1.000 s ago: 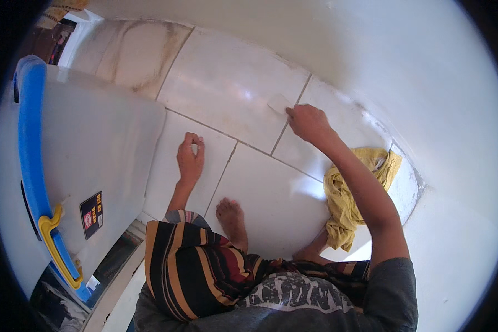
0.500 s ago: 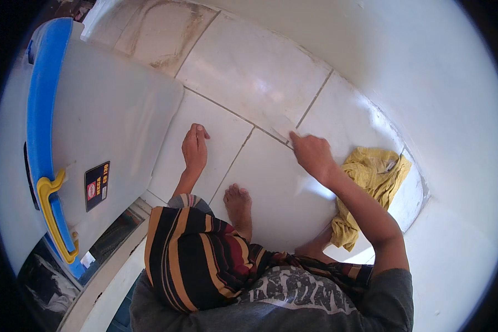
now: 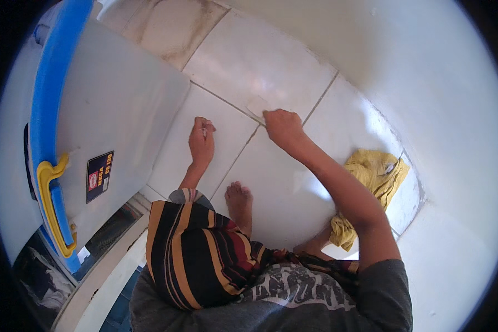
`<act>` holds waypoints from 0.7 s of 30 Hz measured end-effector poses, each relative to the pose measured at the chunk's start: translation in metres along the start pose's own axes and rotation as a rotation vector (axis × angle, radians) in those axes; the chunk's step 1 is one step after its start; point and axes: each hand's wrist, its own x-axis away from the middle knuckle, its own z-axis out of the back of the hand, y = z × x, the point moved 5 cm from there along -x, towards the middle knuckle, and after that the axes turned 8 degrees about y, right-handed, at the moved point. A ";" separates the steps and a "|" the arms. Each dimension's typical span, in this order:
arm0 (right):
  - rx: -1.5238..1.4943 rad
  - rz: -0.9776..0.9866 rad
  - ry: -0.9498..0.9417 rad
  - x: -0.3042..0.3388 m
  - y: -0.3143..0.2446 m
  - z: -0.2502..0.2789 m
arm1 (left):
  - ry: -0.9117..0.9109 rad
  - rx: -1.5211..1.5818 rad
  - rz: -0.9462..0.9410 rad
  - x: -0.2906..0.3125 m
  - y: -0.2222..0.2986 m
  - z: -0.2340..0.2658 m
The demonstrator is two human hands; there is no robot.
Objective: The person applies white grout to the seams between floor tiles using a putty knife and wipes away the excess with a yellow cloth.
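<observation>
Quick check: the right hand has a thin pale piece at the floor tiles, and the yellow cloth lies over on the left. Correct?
Not quite: the head view shows the yellow cloth lying over on the right, not the left. The right hand does have a thin pale piece at the floor tiles.

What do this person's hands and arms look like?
The left hand and right hand are bare: no gloves, no watch visible. A dark grey short sleeve shows on the right arm; where the left sleeve ends cannot be made out.
</observation>
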 end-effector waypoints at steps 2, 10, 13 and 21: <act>0.063 0.003 -0.056 -0.023 -0.005 -0.003 | -0.009 -0.014 -0.070 -0.004 0.018 -0.010; -0.032 -0.099 -0.094 0.008 -0.004 -0.016 | -0.109 -0.272 -0.021 0.003 -0.006 0.023; -0.061 -0.099 0.049 -0.032 0.000 -0.006 | -0.101 -0.033 0.098 0.006 -0.005 0.001; -0.025 0.038 -0.131 0.023 -0.027 -0.016 | -0.032 0.000 0.004 0.007 -0.013 0.026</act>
